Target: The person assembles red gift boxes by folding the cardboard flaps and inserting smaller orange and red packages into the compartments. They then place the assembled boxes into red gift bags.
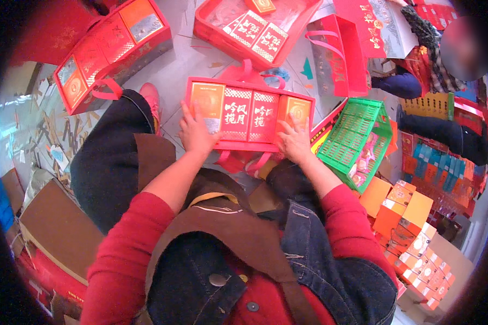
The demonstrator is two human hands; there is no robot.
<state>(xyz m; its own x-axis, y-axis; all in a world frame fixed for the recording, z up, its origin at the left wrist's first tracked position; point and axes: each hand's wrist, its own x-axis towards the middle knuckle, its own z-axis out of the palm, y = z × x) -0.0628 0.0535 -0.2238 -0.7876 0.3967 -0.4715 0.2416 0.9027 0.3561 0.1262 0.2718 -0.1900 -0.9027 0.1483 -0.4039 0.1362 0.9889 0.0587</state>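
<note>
Between my knees stands a red gift bag (249, 145) with pink handles hanging off both long sides. Four small boxes would overstate nothing, so several fill it in one row. A gold-orange box (207, 93) sits at the left end, two red boxes (237, 111) with white lettering in the middle, and another gold-orange box (298, 104) at the right end. My left hand (197, 131) rests with spread fingers on the left box and the bag's rim. On the right box lie the outstretched fingers of my right hand (295, 142).
A packed red bag (100, 46) stands at far left, beside a red tub (205, 35) holding boxes. An open red bag (331, 59), a green crate (358, 130) and stacked orange boxes (409, 208) line the right. Another person (425, 46) is at upper right.
</note>
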